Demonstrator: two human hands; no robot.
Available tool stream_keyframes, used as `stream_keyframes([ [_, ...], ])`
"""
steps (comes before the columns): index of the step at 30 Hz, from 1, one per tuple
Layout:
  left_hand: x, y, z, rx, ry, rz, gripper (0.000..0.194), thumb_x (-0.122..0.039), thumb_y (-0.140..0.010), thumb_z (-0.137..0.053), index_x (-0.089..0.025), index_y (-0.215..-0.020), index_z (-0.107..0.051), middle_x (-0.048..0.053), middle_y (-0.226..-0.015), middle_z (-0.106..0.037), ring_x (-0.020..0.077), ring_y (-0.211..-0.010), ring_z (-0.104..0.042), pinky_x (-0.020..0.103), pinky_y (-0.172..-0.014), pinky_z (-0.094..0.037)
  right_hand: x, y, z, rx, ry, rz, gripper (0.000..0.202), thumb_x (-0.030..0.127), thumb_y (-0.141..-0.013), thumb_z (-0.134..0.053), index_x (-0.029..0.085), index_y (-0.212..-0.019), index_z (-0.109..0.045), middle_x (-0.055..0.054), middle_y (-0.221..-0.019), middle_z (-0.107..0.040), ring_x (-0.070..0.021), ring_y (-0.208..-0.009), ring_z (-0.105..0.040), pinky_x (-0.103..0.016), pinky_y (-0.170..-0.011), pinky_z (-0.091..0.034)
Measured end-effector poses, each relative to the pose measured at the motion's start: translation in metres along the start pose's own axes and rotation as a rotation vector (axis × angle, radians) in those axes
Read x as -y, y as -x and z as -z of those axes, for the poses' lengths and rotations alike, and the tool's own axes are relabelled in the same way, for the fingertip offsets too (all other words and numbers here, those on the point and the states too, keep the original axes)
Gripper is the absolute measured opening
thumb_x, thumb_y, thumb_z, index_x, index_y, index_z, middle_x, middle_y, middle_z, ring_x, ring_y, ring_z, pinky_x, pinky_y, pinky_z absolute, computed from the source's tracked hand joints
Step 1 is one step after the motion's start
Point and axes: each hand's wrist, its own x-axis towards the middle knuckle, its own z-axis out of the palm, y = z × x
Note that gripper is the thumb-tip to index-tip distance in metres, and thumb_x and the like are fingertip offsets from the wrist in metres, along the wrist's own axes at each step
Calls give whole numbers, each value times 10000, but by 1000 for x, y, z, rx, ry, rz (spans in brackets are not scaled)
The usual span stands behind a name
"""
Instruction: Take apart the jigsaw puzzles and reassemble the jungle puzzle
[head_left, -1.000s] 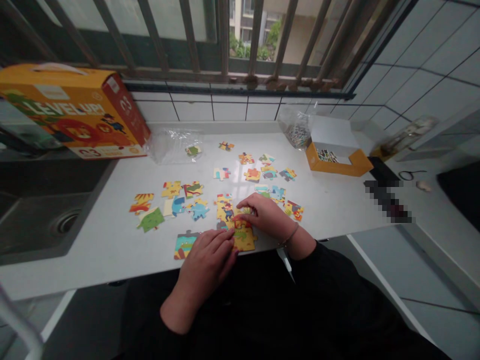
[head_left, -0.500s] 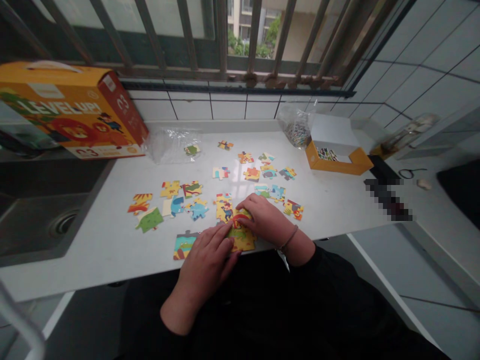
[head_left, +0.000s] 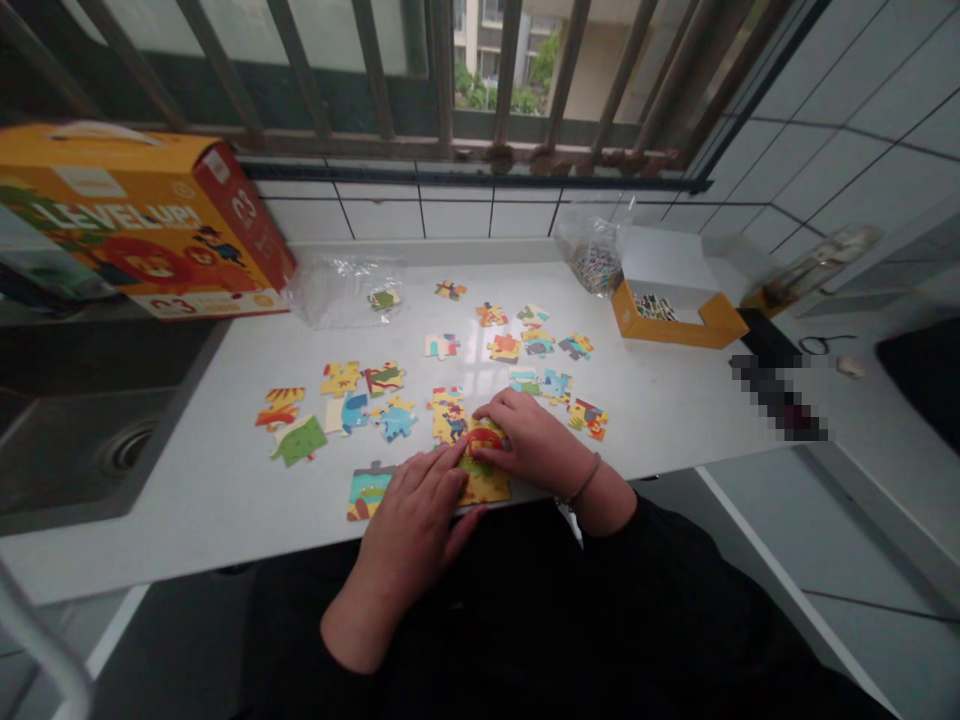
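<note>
My left hand (head_left: 412, 510) lies over the left side of a joined yellow puzzle section (head_left: 486, 484), its fingers stretched out and its thumb apart near the counter's front edge. From the right, my right hand (head_left: 538, 440) grips a puzzle piece with a red figure (head_left: 486, 438), thumb on its face and fingers curled at its upper edge. Just beyond my left fingertips is a yellow puzzle piece with a dressed figure (head_left: 448, 412). A teal puzzle piece (head_left: 367, 490) lies left of my left hand, partly covered by it. My palms hide some of the section's edges.
Several loose puzzle pieces (head_left: 394, 418) are spread over the white counter (head_left: 202, 475). At the back stand an orange carton (head_left: 150, 230), clear plastic packaging (head_left: 330, 290), a bag of pieces (head_left: 596, 262) and an open yellow box (head_left: 679, 328). A sink (head_left: 82, 420) is at left.
My right thumb has shifted slightly, showing more of the red picture on the piece. My left hand stays almost in place, and the loose pieces have not moved.
</note>
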Motion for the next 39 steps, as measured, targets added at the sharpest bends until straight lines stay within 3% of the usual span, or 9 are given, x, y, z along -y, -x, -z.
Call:
stream_keyframes([
  [15, 1, 3, -4, 27, -36, 14, 452, -356, -1053, -685, -221, -1460, -543, 168, -1625, -602, 384, -1437, -604, 625, -1186, -530, -10, -5, 6, 65, -93, 119, 364, 231, -940, -862, 222, -1281, -737, -112, -1240, -692, -263, -1169, -647, -445, -1062, -540],
  [22, -1, 1, -2, 7, -30, 17, 448, -351, -1054, -685, -217, -1461, -555, 175, -1604, -616, 385, -1420, -616, 616, -1175, -537, -16, -3, 11, 80, -138, 97, 426, 171, -910, -877, 225, -1300, -713, -112, -1292, -700, -268, -1242, -647, -451, -1097, -539],
  [30, 2, 6, -5, 7, -68, -34, 275, -334, -1071, -659, -213, -1317, -648, 166, -1566, -646, 388, -1391, -633, 641, -1157, -556, -13, -3, 15, -2, -230, 17, 258, 116, -959, -778, 241, -1182, -752, -54, -1158, -703, -200, -1052, -682, -372, -988, -568],
  [36, 2, 5, -3, 0, -93, -52, 223, -328, -1063, -674, -200, -1247, -678, 167, -1543, -665, 395, -1376, -649, 635, -1137, -577, -27, 16, 24, -34, -429, -210, 233, 178, -1006, -702, 234, -1226, -751, -15, -975, -741, -162, -820, -686, -302, -757, -570],
  [39, 2, 5, -3, -7, -81, -45, 214, -323, -1058, -686, -207, -1238, -688, 158, -1536, -670, 388, -1374, -652, 631, -1146, -571, -29, 22, 22, -59, -369, -230, 201, 170, -1017, -679, 214, -1198, -755, -27, -992, -758, -157, -813, -687, -309, -776, -567],
])
